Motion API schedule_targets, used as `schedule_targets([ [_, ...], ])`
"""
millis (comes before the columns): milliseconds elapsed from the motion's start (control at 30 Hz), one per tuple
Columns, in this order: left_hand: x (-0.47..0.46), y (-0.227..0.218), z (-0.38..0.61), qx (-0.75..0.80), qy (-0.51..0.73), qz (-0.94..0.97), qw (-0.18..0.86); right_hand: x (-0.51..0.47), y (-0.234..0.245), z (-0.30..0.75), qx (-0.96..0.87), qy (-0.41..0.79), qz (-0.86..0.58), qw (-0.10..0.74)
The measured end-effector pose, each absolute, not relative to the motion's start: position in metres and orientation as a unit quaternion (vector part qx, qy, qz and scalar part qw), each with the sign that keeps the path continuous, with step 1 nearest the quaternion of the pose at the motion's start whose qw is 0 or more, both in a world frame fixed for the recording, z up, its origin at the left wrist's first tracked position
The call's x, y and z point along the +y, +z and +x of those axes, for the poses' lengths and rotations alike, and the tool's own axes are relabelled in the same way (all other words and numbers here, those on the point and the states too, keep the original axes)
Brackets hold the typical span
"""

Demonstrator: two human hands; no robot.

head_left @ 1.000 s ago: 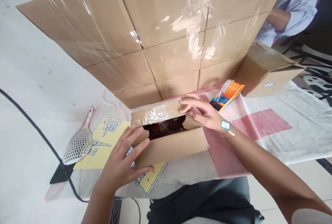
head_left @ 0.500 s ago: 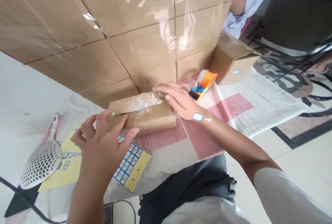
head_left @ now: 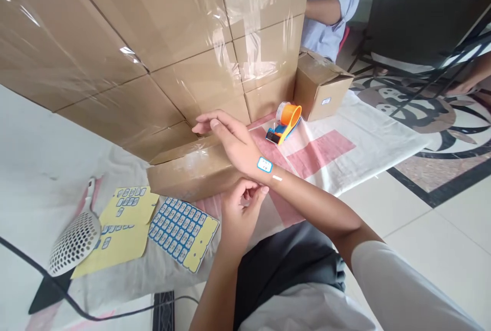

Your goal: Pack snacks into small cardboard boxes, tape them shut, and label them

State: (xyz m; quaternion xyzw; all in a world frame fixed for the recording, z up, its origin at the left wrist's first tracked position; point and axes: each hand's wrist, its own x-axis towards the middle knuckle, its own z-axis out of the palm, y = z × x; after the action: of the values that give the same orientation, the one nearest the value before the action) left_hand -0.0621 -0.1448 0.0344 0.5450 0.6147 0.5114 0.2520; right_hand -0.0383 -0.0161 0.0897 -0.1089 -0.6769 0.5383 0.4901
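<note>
A small cardboard box, its flaps closed and covered with clear tape, lies on the cloth-covered table in front of me. My right hand rests flat on the box's top, fingers stretched out toward the left and holding nothing. My left hand is tucked under my right forearm at the box's near right end. Its fingers are curled, and what they hold, if anything, is hidden.
A wall of large film-wrapped cartons stands right behind the box. An orange tape dispenser and another small carton lie to the right. Sticker sheets and a white skimmer lie at the left. A person in a blue shirt sits behind.
The box's flaps have gone from open to closed. My right hand slid left along the top. My left hand left the box's left side and came under my right forearm.
</note>
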Motion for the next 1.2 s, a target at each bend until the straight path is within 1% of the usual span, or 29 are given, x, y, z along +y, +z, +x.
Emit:
schedule_targets([
  [67, -0.147, 0.04, -0.067, 0.601, 0.5, 0.592, 0.197, -0.013, 0.087, -0.041, -0.669, 0.539, -0.096, 0.502],
  [100, -0.15, 0.042, -0.07, 0.592, 0.506, 0.599, 0.188, -0.011, 0.086, -0.041, -0.67, 0.532, -0.094, 0.509],
  [167, -0.158, 0.047, -0.075, 0.587, 0.518, 0.583, 0.216, -0.002, 0.084, -0.037, -0.686, 0.492, -0.107, 0.525],
  [233, -0.171, 0.053, -0.085, 0.596, 0.502, 0.563, 0.275, 0.012, 0.082, -0.03, -0.726, 0.407, -0.141, 0.536],
  [300, -0.184, 0.065, -0.102, 0.603, 0.476, 0.567, 0.299, 0.027, 0.078, -0.02, -0.768, 0.311, -0.168, 0.534],
  [367, -0.19, 0.083, -0.127, 0.611, 0.447, 0.606, 0.245, 0.041, 0.073, -0.011, -0.787, 0.261, -0.181, 0.53],
  [433, -0.187, 0.109, -0.157, 0.627, 0.399, 0.645, 0.176, 0.049, 0.068, -0.006, -0.785, 0.257, -0.189, 0.53],
  [500, -0.175, 0.137, -0.186, 0.647, 0.344, 0.663, 0.153, 0.051, 0.065, -0.006, -0.781, 0.262, -0.191, 0.534],
  [567, -0.157, 0.165, -0.209, 0.663, 0.29, 0.662, 0.195, 0.051, 0.065, -0.01, -0.787, 0.267, -0.177, 0.527],
  [633, -0.137, 0.187, -0.223, 0.66, 0.241, 0.655, 0.278, 0.051, 0.07, -0.015, -0.8, 0.284, -0.146, 0.508],
  [700, -0.12, 0.2, -0.228, 0.63, 0.205, 0.65, 0.374, 0.05, 0.08, -0.02, -0.815, 0.32, -0.109, 0.47],
  [733, -0.113, 0.202, -0.228, 0.611, 0.198, 0.647, 0.41, 0.05, 0.086, -0.021, -0.821, 0.343, -0.09, 0.448],
  [800, -0.102, 0.202, -0.229, 0.595, 0.187, 0.639, 0.45, 0.049, 0.101, -0.024, -0.827, 0.391, -0.051, 0.4],
  [900, -0.093, 0.193, -0.233, 0.607, 0.177, 0.623, 0.462, 0.042, 0.121, -0.025, -0.835, 0.442, 0.008, 0.326],
  [967, -0.091, 0.187, -0.239, 0.605, 0.184, 0.625, 0.457, 0.033, 0.126, -0.027, -0.85, 0.447, 0.042, 0.275],
  [1000, -0.09, 0.184, -0.243, 0.601, 0.191, 0.628, 0.455, 0.027, 0.126, -0.028, -0.861, 0.437, 0.048, 0.258],
  [1067, -0.087, 0.181, -0.248, 0.599, 0.195, 0.63, 0.454, 0.012, 0.121, -0.029, -0.886, 0.387, 0.018, 0.254],
  [1200, -0.079, 0.179, -0.25, 0.629, 0.149, 0.631, 0.43, -0.026, 0.105, -0.031, -0.911, 0.231, -0.139, 0.313],
])
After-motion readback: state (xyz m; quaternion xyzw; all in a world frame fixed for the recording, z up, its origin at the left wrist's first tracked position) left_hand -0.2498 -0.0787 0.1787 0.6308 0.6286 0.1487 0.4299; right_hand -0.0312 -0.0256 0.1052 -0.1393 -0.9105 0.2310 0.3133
